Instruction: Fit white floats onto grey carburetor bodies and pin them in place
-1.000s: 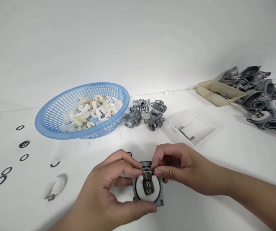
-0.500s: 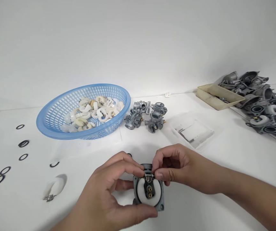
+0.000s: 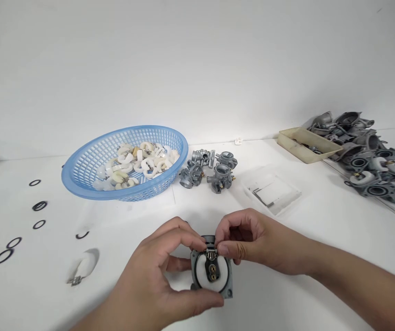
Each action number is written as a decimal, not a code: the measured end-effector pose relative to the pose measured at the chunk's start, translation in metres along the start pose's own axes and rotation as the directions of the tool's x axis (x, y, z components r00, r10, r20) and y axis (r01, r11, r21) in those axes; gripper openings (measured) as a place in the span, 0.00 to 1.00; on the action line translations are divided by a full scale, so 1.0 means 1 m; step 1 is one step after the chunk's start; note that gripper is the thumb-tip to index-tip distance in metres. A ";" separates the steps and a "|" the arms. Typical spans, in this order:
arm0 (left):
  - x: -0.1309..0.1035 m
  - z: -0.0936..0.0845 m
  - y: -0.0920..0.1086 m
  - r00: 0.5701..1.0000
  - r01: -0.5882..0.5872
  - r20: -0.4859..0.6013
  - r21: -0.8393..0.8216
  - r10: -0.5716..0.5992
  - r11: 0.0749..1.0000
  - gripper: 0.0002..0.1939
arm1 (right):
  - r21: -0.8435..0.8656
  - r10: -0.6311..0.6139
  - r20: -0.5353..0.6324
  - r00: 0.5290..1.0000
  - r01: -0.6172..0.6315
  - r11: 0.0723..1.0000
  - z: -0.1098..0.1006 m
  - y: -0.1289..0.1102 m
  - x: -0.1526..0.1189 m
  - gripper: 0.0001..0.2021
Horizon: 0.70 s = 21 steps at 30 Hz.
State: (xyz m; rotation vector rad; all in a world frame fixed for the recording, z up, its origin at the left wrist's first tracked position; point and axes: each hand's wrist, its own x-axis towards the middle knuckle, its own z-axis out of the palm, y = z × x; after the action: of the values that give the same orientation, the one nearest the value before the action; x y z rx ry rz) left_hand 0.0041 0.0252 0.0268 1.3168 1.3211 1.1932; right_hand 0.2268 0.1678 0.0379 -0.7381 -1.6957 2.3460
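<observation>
My left hand (image 3: 164,271) grips a grey metal carburetor body (image 3: 231,280), its thumb on the near edge and its fingers along the far left side. The open underside faces up. A white U-shaped float (image 3: 203,274) lies inside, around two brass jets (image 3: 213,273). At the float's hinge, a small metal pin (image 3: 211,251) runs crosswise. My right hand (image 3: 249,239) has thumb and forefinger pinched at the right end of this pin; the fingertips partly hide it.
A blue basket (image 3: 66,179) of white floats stands back left. Several carburetors (image 3: 221,177) sit behind my hands. Right of them lies a clear tray (image 3: 289,195) with thin pins. A cream bin (image 3: 307,154) adjoins piled carburetor bodies (image 3: 366,138). Black rings (image 3: 3,256) and a loose float (image 3: 86,264) lie left.
The view has shifted slightly, so the table items sit a little differently. Both hands keep their hold, with the right fingertips a touch closer to the hinge.
</observation>
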 end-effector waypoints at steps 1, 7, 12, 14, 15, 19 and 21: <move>0.000 0.000 -0.001 1.000 0.002 0.003 0.002 -0.002 1.000 0.25 | -0.001 -0.002 0.005 1.000 0.002 1.000 0.000 0.000 0.000 0.20; -0.001 -0.001 -0.006 1.000 0.006 -0.001 -0.025 -0.006 1.000 0.25 | -0.015 -0.017 0.021 1.000 0.017 1.000 -0.002 0.002 0.000 0.21; -0.002 0.002 -0.001 0.998 0.060 -0.026 -0.056 -0.061 0.997 0.25 | -0.002 -0.074 0.029 0.997 0.074 0.997 -0.003 0.008 0.000 0.23; -0.002 0.004 0.003 0.995 0.086 -0.046 -0.066 -0.090 0.994 0.24 | -0.007 -0.084 0.032 0.996 0.084 0.996 -0.004 0.010 0.000 0.24; -0.003 0.004 0.005 0.993 0.098 -0.056 -0.068 -0.102 0.993 0.24 | -0.012 -0.087 0.035 0.996 0.088 0.996 -0.004 0.011 0.000 0.24; -0.003 0.005 0.006 0.992 0.103 -0.061 -0.059 -0.107 0.993 0.24 | -0.044 -0.109 0.044 0.993 0.111 0.993 -0.004 0.012 0.000 0.24; -0.002 0.003 0.004 0.995 0.087 -0.048 -0.055 -0.090 0.995 0.24 | -0.066 -0.121 0.056 0.991 0.125 0.990 -0.004 0.013 -0.001 0.24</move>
State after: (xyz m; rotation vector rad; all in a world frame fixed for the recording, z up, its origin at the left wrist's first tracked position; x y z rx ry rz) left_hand 0.0078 0.0229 0.0304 1.1858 1.3603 1.1985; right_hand 0.2318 0.1658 0.0257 -0.5703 -1.7973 2.2518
